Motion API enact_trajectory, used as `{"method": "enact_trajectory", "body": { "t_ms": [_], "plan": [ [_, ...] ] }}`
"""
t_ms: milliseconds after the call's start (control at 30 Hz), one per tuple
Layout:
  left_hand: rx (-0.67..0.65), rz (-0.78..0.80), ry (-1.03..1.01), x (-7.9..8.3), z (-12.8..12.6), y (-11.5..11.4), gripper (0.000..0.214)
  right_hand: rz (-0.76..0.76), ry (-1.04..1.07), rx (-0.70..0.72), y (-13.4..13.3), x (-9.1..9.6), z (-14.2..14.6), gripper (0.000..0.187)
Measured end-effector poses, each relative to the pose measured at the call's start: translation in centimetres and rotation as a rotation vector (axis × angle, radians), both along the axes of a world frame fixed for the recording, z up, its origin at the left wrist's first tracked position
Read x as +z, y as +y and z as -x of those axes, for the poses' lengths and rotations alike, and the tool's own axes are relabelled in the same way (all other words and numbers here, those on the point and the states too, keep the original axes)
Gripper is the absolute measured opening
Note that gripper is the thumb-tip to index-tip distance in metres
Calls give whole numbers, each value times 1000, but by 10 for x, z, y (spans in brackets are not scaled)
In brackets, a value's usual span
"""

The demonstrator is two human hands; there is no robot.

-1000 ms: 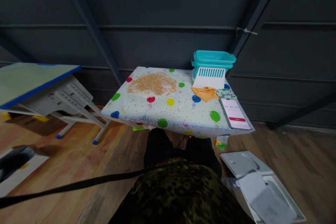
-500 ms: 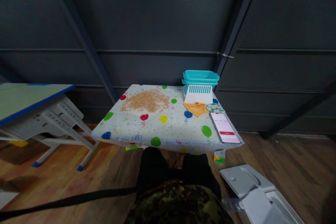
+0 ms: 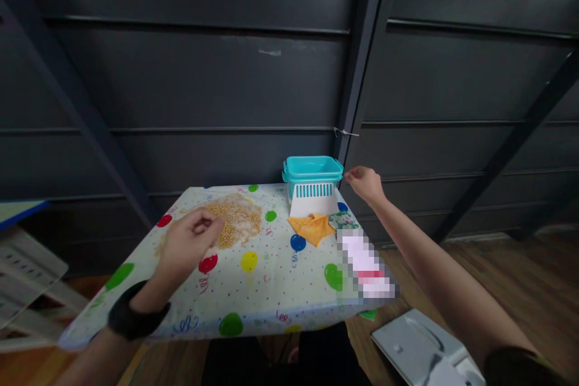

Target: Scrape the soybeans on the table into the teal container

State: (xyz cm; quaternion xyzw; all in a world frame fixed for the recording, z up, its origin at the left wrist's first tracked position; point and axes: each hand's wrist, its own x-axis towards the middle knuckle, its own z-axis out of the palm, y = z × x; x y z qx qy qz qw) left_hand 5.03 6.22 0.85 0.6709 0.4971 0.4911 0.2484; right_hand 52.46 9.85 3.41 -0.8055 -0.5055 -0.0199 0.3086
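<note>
A small table (image 3: 271,289) with a balloon-print cloth stands before me. A pile of yellow grains (image 3: 237,220) lies on its far left part. My left hand (image 3: 187,247) hovers over the near edge of the pile, fingers loosely curled, nothing seen in them. My right hand (image 3: 364,184) reaches to the right rim of a teal plastic container (image 3: 312,170) at the table's far right, fingers pinched at the rim. A white slotted scoop (image 3: 313,199) leans against the container.
An orange cloth (image 3: 312,228) and a patterned cloth (image 3: 344,220) lie before the scoop. A phone (image 3: 367,265) rests at the table's right edge. A grey metal case (image 3: 425,350) sits on the wooden floor at right. Another desk (image 3: 18,265) stands left. Dark wall panels lie behind.
Both hands have come into view: the left over the grain pile, the right out to the teal container. The camera has tilted up and moved closer to the table.
</note>
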Motion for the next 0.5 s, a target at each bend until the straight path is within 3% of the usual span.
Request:
{"method": "enact_trajectory", "body": {
  "t_ms": [133,233,333,500],
  "plan": [
    [-236,69,-92,13,-75,66,22,28,113,-131,43,14,-6,33],
    [-193,62,-117,22,-125,111,10,44,239,-125,63,13,-13,35],
    [-188,77,-118,29,-163,153,20,32,372,-107,79,10,-19,32],
    [-168,207,-198,20,-200,201,31,37,485,-103,99,3,-27,32]
  ]
}}
